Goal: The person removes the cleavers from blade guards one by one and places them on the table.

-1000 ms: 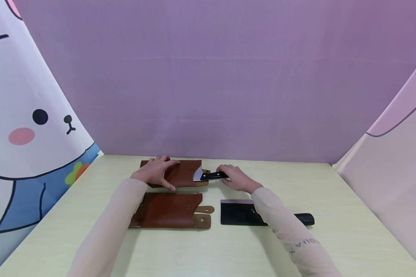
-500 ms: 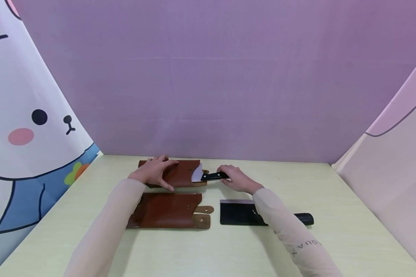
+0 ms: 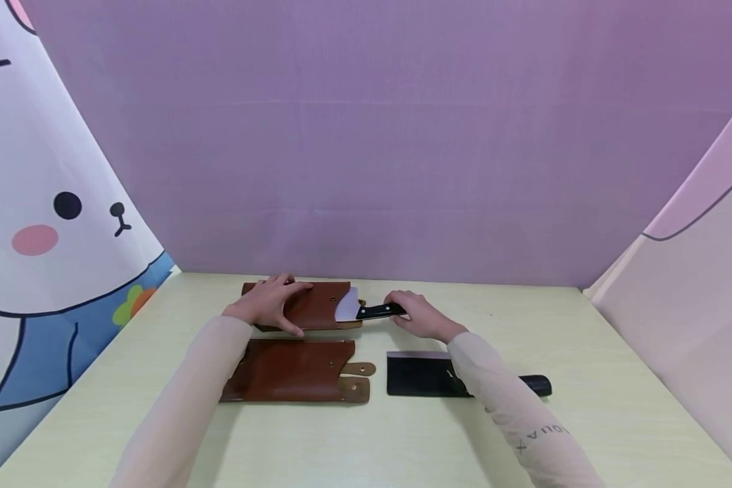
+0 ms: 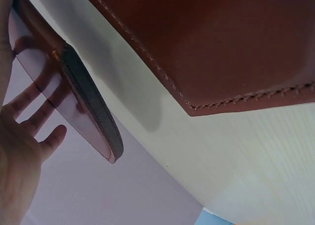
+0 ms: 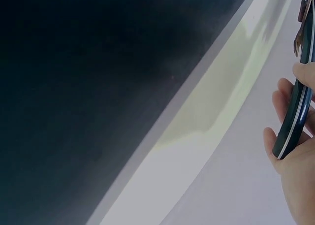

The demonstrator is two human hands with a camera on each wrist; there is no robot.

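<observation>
In the head view a brown leather knife sheath (image 3: 317, 305) lies near the back of the table. My left hand (image 3: 272, 301) spans its left half, thumb at the near edge and fingers over the top, and grips it. In the left wrist view several fingers stretch along its glossy face. A broad-bladed knife (image 3: 348, 306) sits mostly inside, a strip of its blade showing at the sheath's right mouth. My right hand (image 3: 422, 316) holds its black riveted handle (image 3: 375, 312); in the right wrist view the fingers wrap that handle (image 5: 290, 126).
Nearer me lies a second brown sheath (image 3: 293, 371) with two snap straps. To its right is a second knife with a black blade (image 3: 423, 377) and black handle (image 3: 538, 385), partly hidden by my right sleeve. A purple backdrop (image 3: 366, 149) stands behind the table (image 3: 317, 447).
More of the blade shows at the sheath's mouth than before. My right hand has shifted slightly right with the handle, and my left hand and the sheath slightly left.
</observation>
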